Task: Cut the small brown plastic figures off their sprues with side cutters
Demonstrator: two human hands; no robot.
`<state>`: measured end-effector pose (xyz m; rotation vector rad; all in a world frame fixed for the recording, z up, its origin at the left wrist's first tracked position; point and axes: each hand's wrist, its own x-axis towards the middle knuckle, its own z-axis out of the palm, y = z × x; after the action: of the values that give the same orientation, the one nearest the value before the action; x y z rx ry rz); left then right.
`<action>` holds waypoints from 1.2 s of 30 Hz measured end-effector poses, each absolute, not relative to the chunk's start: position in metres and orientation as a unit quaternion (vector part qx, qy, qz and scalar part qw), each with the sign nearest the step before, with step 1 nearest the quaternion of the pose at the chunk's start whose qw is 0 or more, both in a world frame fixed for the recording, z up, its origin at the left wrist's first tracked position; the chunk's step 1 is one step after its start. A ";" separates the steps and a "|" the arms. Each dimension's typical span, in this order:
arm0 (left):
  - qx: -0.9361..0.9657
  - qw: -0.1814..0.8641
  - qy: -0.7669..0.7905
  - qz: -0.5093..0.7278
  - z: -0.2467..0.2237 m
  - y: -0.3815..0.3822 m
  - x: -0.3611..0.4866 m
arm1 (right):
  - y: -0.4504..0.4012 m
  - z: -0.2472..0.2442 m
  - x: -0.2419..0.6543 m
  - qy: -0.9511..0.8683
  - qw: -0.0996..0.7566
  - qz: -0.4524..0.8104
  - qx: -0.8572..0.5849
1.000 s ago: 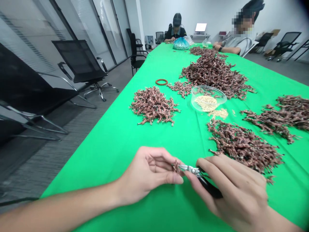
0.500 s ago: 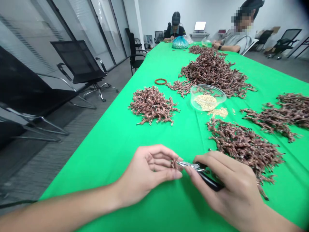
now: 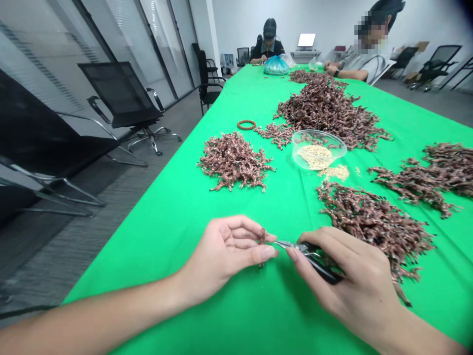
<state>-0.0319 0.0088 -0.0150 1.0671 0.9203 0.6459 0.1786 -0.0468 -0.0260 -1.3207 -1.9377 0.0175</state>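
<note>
One small brown figure sits between the thumb and fingers of the left hand, above the near part of the green cloth; that hand is closed on it in a light pinch, with part of the figure showing above the thumb and a bit poking out below; the right hand is wrapped round the black-handled pliers, whose slim metal nose points left and ends just beside the left fingertips; whether the tips grip anything is too small to tell.

Just beyond the right hand, and partly hidden by it, spreads a pile of similar brown pieces; a smaller, rounder pile lies beyond the left hand; between and beyond these two stands a clear round tub with pale grains in it, and loose grains lie on the cloth beside it; another pile reaches the right edge of the view.

Farther up, a brown ring lies near a little scatter of pieces; the largest heap rises behind the tub; a blue bag rests near the far end, where two people sit at the table, one in dark clothes and one in grey; black chairs stand along the left.
</note>
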 end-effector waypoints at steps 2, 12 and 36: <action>0.482 0.713 0.414 0.296 -0.015 0.008 -0.032 | -0.046 -0.026 0.179 -0.762 0.392 0.008 -0.516; 0.470 0.722 0.384 0.332 -0.020 0.009 -0.033 | -0.045 -0.024 0.180 -0.765 0.393 0.020 -0.509; 0.518 0.768 0.258 0.274 -0.014 0.008 -0.034 | -0.046 -0.018 0.181 -0.774 0.416 0.037 -0.476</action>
<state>-0.0336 0.0083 -0.0137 1.1249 0.5601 0.5948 0.1808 -0.0457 -0.0180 -1.1941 -1.9441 0.0936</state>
